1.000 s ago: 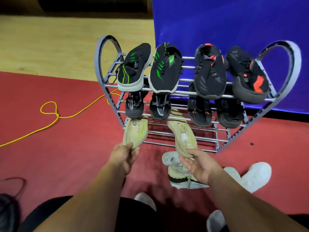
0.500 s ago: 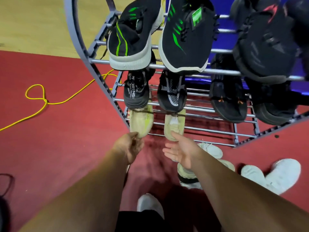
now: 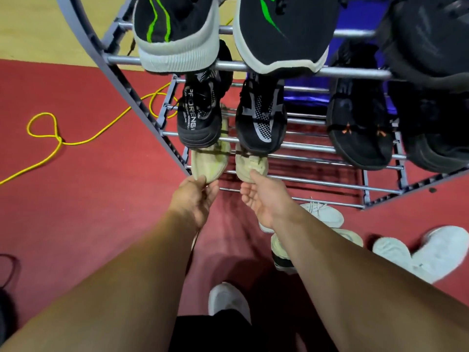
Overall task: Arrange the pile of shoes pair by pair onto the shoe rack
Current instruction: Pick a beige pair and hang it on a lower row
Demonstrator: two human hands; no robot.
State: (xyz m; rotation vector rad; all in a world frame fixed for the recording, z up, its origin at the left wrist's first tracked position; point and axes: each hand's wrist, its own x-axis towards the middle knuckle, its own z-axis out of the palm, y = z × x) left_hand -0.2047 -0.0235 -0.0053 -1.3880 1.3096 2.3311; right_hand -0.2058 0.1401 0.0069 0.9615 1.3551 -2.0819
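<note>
Head view: beige pair (image 3: 208,163) rests on shoe rack (image 3: 317,182).

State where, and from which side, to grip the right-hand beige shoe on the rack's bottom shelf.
The right-hand beige shoe: grip its heel from the front of the rack. The heel juts outward; its toe sits tucked under the black mesh shoe above.

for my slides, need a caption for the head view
Left hand pinches one beige shoe while right hand touches its mate on the bottom tier of the shoe rack.
</note>
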